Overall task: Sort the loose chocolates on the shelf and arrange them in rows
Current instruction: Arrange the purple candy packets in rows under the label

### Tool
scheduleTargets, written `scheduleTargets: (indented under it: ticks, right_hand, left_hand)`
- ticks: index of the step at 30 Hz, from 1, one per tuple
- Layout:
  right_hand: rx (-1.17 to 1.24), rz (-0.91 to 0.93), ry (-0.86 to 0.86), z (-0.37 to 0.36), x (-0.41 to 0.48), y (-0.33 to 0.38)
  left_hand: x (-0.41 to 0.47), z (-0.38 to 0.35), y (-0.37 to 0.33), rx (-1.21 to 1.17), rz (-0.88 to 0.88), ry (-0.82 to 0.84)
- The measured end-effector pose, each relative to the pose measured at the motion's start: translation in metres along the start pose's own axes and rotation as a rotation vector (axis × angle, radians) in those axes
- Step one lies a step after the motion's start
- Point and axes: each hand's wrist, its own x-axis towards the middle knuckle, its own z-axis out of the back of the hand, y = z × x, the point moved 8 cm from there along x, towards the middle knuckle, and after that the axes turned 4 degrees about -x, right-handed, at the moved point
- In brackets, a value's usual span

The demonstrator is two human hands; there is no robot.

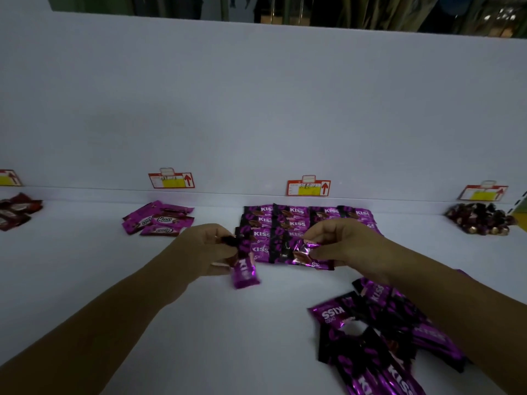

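Head view: left hand [212, 248] pinches one purple Kiss bar [245, 273], right hand [340, 242] closes on another [306, 253] at the rows [296, 223]; next, align both on the shelf [171, 309].

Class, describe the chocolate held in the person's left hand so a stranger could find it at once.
Start at the white shelf and find the tidy grid of purple KISS packets below the middle price tag. At its near left corner is the left hand. The held KISS packet hangs from it, upright and alone, unlike the flat rows beside it.
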Motion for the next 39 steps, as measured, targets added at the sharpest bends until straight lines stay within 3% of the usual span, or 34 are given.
scheduleTargets:
  ticks: [3,7,11,14,19,22,26,32,39]
  right_hand:
    - [-0.049,0.035,-0.049,0.003,0.003,0.005]
    - [-0.146,0.083,-0.121,0.009,0.006,0.008]
    - [-0.233,0.085,-0.077,0.005,0.006,0.003]
    - [-0.33,0.089,-0.095,0.007,0.006,0.003]
    - [-0.512,0.071,-0.197,0.025,0.003,0.003]
    - [-0.547,0.046,-0.212,0.035,0.002,0.002]
    - [-0.536,0.073,-0.132,0.021,0.002,0.006]
    - [-0.619,0.125,-0.009,-0.017,0.007,0.007]
    - [-0.61,0.181,-0.003,-0.025,0.014,0.01]
  left_hand:
    - [-0.002,0.013,0.002,-0.024,-0.013,-0.089]
    - [-0.013,0.008,0.011,-0.141,0.002,-0.044]
    - [-0.016,0.007,0.018,0.167,-0.049,-0.102]
    - [-0.015,0.008,0.012,0.505,-0.197,-0.172]
    - [-0.026,0.0,0.004,0.708,-0.506,-0.246]
    - [-0.043,-0.022,0.003,0.852,-0.66,-0.095]
    - [-0.053,-0.044,0.014,0.988,-0.636,0.128]
    - [-0.049,-0.048,0.013,1.006,-0.675,0.139]
    - [-0.047,-0.05,0.008,1.007,-0.735,0.132]
